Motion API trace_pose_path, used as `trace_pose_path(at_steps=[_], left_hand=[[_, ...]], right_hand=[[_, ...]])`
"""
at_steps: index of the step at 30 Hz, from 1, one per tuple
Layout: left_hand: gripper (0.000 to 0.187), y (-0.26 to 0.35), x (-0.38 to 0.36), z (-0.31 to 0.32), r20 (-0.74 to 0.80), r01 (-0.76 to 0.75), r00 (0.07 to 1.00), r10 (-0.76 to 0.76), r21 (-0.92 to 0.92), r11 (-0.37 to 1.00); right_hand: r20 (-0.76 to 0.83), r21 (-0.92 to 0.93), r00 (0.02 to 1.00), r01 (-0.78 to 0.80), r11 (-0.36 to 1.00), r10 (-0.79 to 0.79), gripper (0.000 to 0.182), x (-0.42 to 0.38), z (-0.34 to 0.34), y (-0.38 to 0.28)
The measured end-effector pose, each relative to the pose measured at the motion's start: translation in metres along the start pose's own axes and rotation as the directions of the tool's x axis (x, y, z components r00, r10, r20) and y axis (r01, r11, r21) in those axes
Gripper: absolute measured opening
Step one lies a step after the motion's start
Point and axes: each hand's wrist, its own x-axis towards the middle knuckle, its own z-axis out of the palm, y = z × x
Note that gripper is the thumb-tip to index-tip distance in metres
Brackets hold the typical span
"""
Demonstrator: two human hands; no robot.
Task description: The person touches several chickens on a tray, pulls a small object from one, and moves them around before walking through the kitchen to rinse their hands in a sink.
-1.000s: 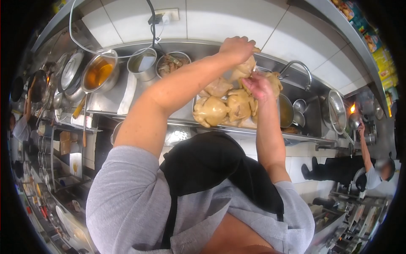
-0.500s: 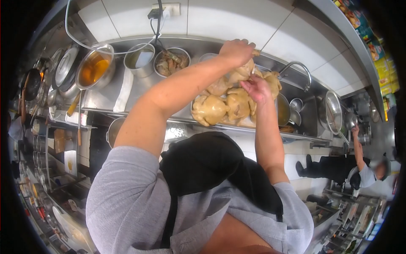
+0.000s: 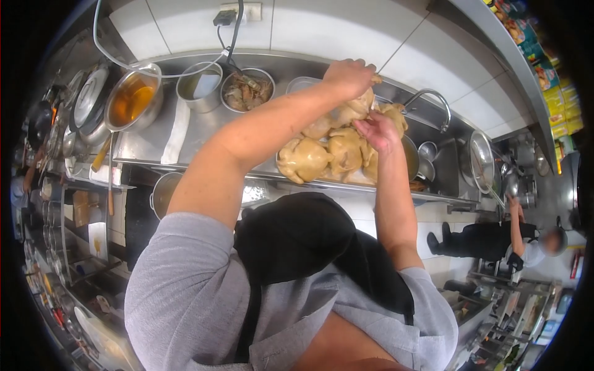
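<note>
Several pale whole cooked chickens (image 3: 306,159) are piled on a steel tray (image 3: 322,180) on the steel counter. My left hand (image 3: 349,74) reaches over the pile and grips the topmost chicken (image 3: 351,109) from above, lifting it slightly. My right hand (image 3: 377,131) is just below and to the right, fingers pinched on that same chicken's lower side. Both forearms are bare, and my grey shirt and black apron fill the lower part of the view.
At the left of the counter (image 3: 148,142) stand a pot of amber liquid (image 3: 131,99), a steel container (image 3: 199,86) and a bowl of cooked scraps (image 3: 246,90). A tap (image 3: 433,99) and sink with pots are at right. Another person (image 3: 495,241) works at a stove at far right.
My two hands stay on the top chicken. They have shifted it slightly, and the view has drifted a little to the left.
</note>
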Motion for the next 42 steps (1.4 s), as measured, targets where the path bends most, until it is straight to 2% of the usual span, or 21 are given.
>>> trace_pose_path(at_steps=[5,7,11,14,16,20,26,29,31,32,34,38,40,42], left_hand=[[0.033,0.004,-0.005,0.007,0.006,-0.019,1.0,0.019,-0.021,1.0],[0.033,0.008,-0.012,0.01,-0.06,-0.059,0.996,0.059,-0.008,0.998],[0.031,0.021,-0.027,0.013,-0.083,-0.127,0.989,0.126,-0.013,0.992],[0.027,0.032,-0.036,0.015,-0.017,-0.128,0.992,0.128,0.008,0.992],[0.023,0.041,-0.044,0.01,0.109,-0.131,0.985,0.131,-0.01,0.991],[0.022,0.043,-0.05,0.024,0.088,-0.189,0.979,0.185,0.047,0.981],[0.022,0.041,-0.04,0.03,0.101,-0.162,0.981,0.168,-0.058,0.985],[0.022,0.039,-0.03,0.034,0.133,-0.124,0.982,0.134,-0.081,0.989],[0.022,0.037,-0.025,0.042,0.148,-0.129,0.979,0.14,-0.08,0.988],[0.022,0.036,-0.024,0.046,0.147,-0.124,0.98,0.136,-0.083,0.989],[0.02,0.037,-0.024,0.045,0.098,-0.166,0.98,0.171,-0.063,0.984],[0.02,0.041,-0.02,0.048,0.102,-0.157,0.981,0.166,-0.091,0.983],[0.021,0.043,-0.02,0.052,0.107,-0.163,0.979,0.173,-0.095,0.982],[0.022,0.045,-0.019,0.054,0.13,-0.168,0.975,0.18,-0.097,0.981]], right_hand=[[0.001,-0.057,1.0,-0.01,0.998,0.01,0.025,-0.01,-0.012,-0.003],[0.027,-0.079,1.0,-0.003,0.997,0.005,0.026,-0.019,-0.015,0.0],[0.007,-0.121,0.999,-0.035,0.992,0.036,0.025,-0.043,-0.023,0.012],[-0.009,-0.103,0.999,-0.052,0.993,0.051,0.023,-0.056,-0.029,0.027],[0.007,-0.081,0.998,-0.057,0.995,0.058,0.022,-0.059,-0.035,0.036],[0.017,-0.029,0.995,-0.095,0.995,0.096,0.017,-0.056,-0.049,0.051],[0.088,-0.001,0.993,-0.084,0.996,0.084,0.019,-0.053,-0.058,0.048],[0.107,-0.1,0.989,-0.096,0.99,0.106,0.023,-0.058,-0.053,0.038],[0.008,-0.25,0.989,-0.144,0.958,0.15,0.025,-0.066,-0.042,0.03],[0.006,-0.254,0.988,-0.148,0.956,0.154,0.025,-0.069,-0.039,0.027],[-0.031,-0.392,0.987,-0.159,0.906,0.16,0.023,-0.073,-0.035,0.024],[-0.076,-0.397,0.99,-0.139,0.907,0.119,0.022,-0.073,-0.04,0.03],[-0.088,-0.436,0.993,-0.113,0.893,0.083,0.013,-0.072,-0.045,0.036],[-0.135,-0.458,0.99,-0.1,0.883,0.043,0.013,-0.072,-0.049,0.041]])
